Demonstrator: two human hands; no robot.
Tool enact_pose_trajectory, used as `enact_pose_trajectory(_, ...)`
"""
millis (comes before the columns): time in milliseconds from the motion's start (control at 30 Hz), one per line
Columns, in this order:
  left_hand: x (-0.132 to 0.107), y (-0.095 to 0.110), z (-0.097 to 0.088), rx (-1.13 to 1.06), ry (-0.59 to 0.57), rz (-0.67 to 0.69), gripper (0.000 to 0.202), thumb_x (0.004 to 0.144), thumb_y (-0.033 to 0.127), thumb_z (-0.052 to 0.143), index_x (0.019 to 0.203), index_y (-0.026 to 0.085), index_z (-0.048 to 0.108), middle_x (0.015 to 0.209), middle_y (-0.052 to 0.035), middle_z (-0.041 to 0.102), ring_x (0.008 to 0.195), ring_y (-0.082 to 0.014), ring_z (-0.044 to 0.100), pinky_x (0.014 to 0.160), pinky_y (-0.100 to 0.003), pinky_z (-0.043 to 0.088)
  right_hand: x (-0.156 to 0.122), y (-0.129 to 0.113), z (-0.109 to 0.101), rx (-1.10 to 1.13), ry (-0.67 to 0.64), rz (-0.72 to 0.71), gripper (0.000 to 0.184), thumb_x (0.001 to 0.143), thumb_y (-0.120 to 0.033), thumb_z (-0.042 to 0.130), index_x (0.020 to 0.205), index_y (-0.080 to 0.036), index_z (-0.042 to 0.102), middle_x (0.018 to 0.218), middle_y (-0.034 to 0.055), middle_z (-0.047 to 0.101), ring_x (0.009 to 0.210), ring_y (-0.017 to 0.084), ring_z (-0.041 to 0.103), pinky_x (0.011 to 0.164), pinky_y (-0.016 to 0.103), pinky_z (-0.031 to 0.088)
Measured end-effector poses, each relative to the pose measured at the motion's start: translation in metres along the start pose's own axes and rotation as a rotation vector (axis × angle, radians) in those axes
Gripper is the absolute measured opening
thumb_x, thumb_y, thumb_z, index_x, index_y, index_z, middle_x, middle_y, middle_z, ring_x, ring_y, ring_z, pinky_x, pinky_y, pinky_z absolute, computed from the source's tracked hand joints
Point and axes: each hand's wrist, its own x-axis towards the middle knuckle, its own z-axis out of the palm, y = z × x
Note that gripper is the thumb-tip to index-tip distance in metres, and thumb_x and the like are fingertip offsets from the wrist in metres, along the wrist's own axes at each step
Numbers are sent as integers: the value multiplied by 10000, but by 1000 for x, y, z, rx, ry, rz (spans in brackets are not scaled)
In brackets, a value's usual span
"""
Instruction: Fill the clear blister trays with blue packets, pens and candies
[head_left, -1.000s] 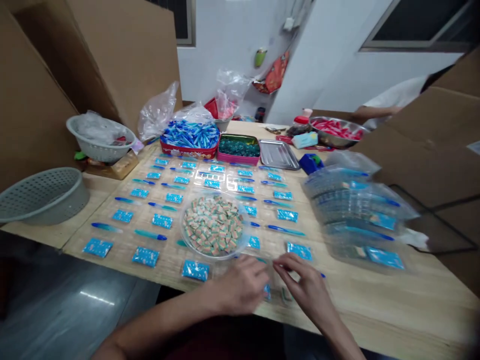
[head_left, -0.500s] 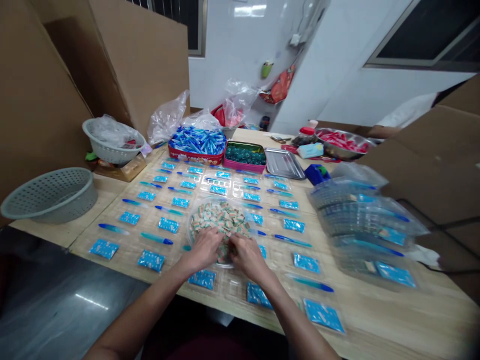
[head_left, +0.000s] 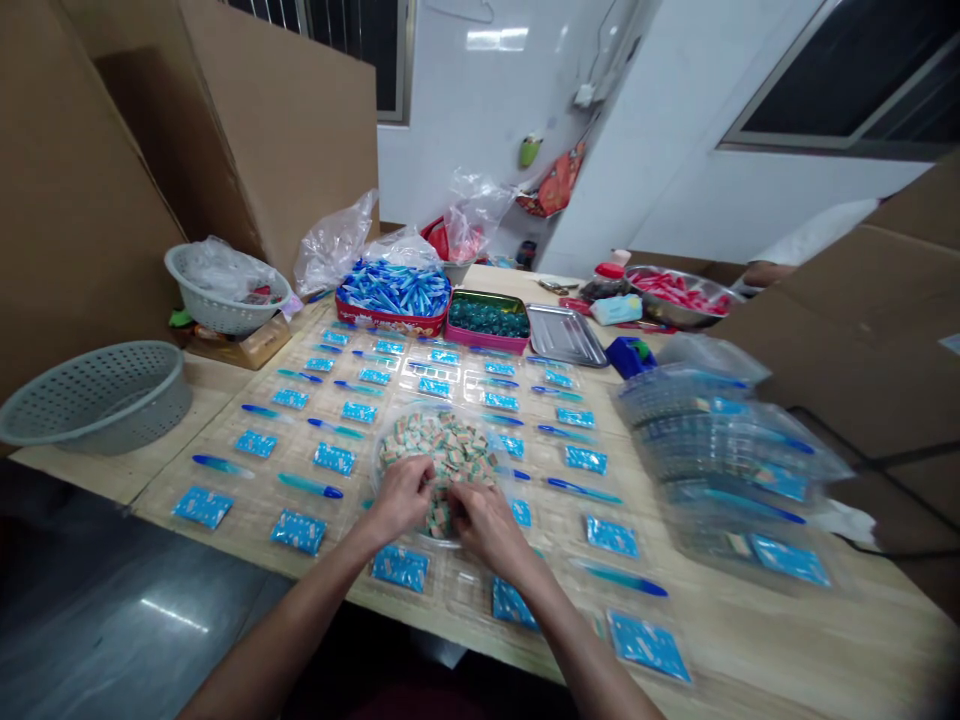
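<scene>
A round clear tub [head_left: 377,462] full of small pale square pieces [head_left: 435,440], marked orange and green, stands at the front middle of the table. Over its near left side is my left hand [head_left: 405,492], fingers curled together. My right hand [head_left: 480,515] is at the near right side, its fingertips pinched down at the pieces. Whatever either hand grips is too small to make out. Around the tub lie rows of clear plastic trays [head_left: 469,590], most bearing a blue packet [head_left: 401,567] and a blue pen-like stick [head_left: 310,486].
Stacked filled trays [head_left: 720,470] stand at the right. Behind the rows are a red tin of blue sticks [head_left: 394,298], a pink tin of dark green pieces [head_left: 489,318] and a metal tray [head_left: 566,335]. Grey baskets [head_left: 97,395] sit left. Another person's arm [head_left: 814,240] shows at far right.
My hands have drawn slightly apart and the left has lifted a little from the pieces. The whole view has shifted slightly. At far right, more of another person's arm shows.
</scene>
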Motion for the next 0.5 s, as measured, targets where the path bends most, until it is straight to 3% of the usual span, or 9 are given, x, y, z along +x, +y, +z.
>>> enact_pose_trajectory(133, 3, -1, -1, -238, 32, -103, 72, 717, 118, 521, 684, 174, 550, 601, 29, 553, 609, -127, 550, 582, -217, 414, 4, 4, -4, 187, 58, -17, 169, 688, -44, 479, 751, -186, 546, 744, 13, 607, 752, 176, 548, 694, 270, 354)
enact_pose_trajectory(267, 5, -5, 1, -509, -62, -180, 20, 708, 169, 553, 712, 160, 571, 617, 22, 590, 559, -123, 578, 536, -217, 452, 15, 4, -11, 430, 116, -24, 127, 685, -71, 536, 707, -195, 513, 684, -11, 571, 669, 152, 523, 617, 235, 373)
enact_pose_trajectory(500, 3, -7, -1, -841, -168, -221, 153, 718, 201, 530, 828, 124, 604, 671, 2, 617, 520, -114, 600, 524, -235, 491, 28, 0, -6, 441, 201, -16, 92, 732, -107, 551, 698, -191, 569, 680, -5, 607, 677, 164, 554, 654, 258, 395)
